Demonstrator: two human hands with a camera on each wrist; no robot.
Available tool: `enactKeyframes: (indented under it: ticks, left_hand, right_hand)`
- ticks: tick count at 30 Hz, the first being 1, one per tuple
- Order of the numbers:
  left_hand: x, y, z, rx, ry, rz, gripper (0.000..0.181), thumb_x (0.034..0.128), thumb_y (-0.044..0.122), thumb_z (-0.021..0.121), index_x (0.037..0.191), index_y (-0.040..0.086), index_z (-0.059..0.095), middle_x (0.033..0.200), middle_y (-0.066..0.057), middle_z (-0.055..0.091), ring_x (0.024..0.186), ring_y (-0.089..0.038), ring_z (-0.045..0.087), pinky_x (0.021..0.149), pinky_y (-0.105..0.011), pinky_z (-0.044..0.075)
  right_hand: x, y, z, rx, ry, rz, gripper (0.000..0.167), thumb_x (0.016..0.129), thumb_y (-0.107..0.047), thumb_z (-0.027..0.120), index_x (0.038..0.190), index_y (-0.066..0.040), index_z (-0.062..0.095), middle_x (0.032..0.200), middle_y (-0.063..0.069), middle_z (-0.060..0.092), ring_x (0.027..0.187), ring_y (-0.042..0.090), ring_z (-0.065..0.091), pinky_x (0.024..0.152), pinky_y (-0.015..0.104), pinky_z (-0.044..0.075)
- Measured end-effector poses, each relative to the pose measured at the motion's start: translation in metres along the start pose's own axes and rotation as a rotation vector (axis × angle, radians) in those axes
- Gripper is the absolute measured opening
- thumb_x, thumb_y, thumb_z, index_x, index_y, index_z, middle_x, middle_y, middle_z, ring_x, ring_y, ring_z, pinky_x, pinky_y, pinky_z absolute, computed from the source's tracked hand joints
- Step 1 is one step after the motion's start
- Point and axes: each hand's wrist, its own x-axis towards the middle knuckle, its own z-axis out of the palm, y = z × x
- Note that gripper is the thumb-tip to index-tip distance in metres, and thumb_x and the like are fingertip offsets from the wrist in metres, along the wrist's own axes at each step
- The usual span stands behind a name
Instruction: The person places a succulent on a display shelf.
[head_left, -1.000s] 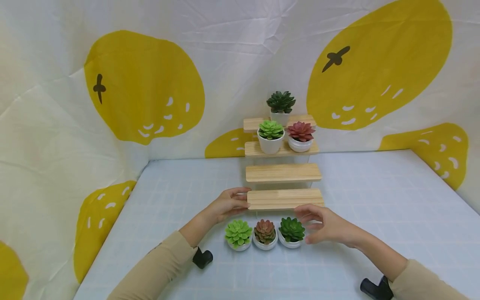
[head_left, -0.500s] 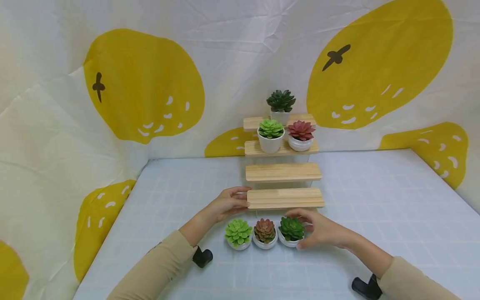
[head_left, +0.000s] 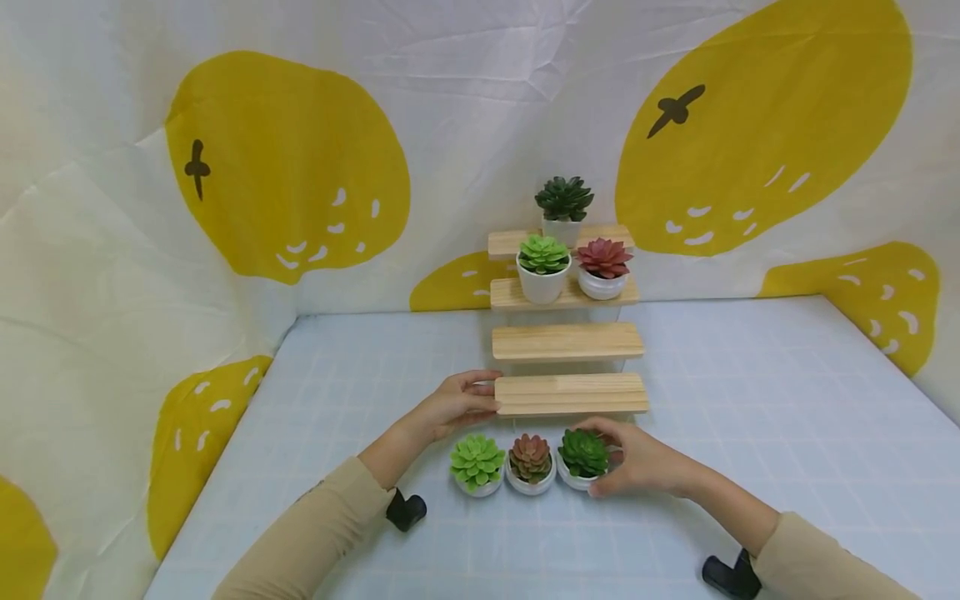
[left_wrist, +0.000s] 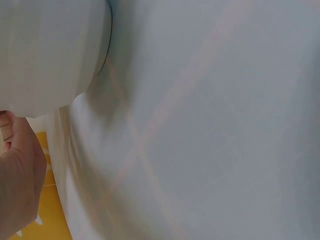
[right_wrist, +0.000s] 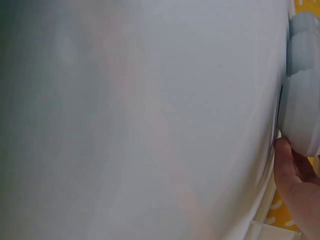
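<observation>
Right hand (head_left: 637,458) was half closed round the white pot (head_left: 575,481) of the dark green succulent (head_left: 585,451), thumb on the near side, fingers curled behind; squeeze could not be judged. Left hand (head_left: 456,403) had its fingers partly bent at the left end of the lowest shelf (head_left: 572,394), touching it; firmness of hold not clear. The pot stood upright on the table (head_left: 750,400), just in front of that shelf, right end of a row of three, next to the brownish-red succulent (head_left: 529,458), light green succulent (head_left: 477,461) farther left. Judged it light and stiff-walled, its smooth side perhaps slippery, chippable if ceramic; leaves probably bendable, apt to pull loose. Best hold: pot's rounded sides, thumb opposing fingers, foliage left unsqueezed.
</observation>
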Motion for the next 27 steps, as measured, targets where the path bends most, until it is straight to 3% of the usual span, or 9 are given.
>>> enactKeyframes:
  ticks: [7, 19, 27]
  left_hand:
    - [0.000, 0.001, 0.000, 0.004, -0.005, -0.002, 0.055, 0.0835, -0.009, 0.060, 0.135, 0.002, 0.046, 0.125, -0.022, 0.053, 0.101, -0.026, 0.058, 0.089, -0.037, 0.050]
    - [0.001, 0.000, 0.000, 0.005, -0.001, 0.005, 0.054, 0.0830, -0.010, 0.061, 0.134, 0.002, 0.047, 0.123, -0.022, 0.053, 0.102, -0.027, 0.058, 0.089, -0.038, 0.050]
    - [0.000, 0.001, 0.000, 0.009, -0.006, 0.003, 0.054, 0.0832, -0.010, 0.061, 0.134, 0.001, 0.047, 0.124, -0.023, 0.054, 0.103, -0.028, 0.058, 0.091, -0.040, 0.048]
  right_hand:
    - [-0.001, -0.003, 0.000, -0.032, 0.009, 0.010, 0.067, 0.070, -0.015, 0.081, 0.127, -0.006, 0.047, 0.118, 0.011, 0.052, 0.103, 0.028, 0.049, 0.085, 0.039, 0.047]
    - [-0.005, -0.012, 0.000, 0.000, 0.008, 0.016, 0.065, 0.069, -0.013, 0.080, 0.125, -0.006, 0.048, 0.117, 0.010, 0.053, 0.105, 0.028, 0.049, 0.089, 0.042, 0.046]
    - [-0.002, -0.033, -0.011, 0.012, 0.080, 0.023, 0.065, 0.069, -0.012, 0.080, 0.125, -0.002, 0.048, 0.114, 0.011, 0.054, 0.105, 0.027, 0.050, 0.090, 0.039, 0.046]
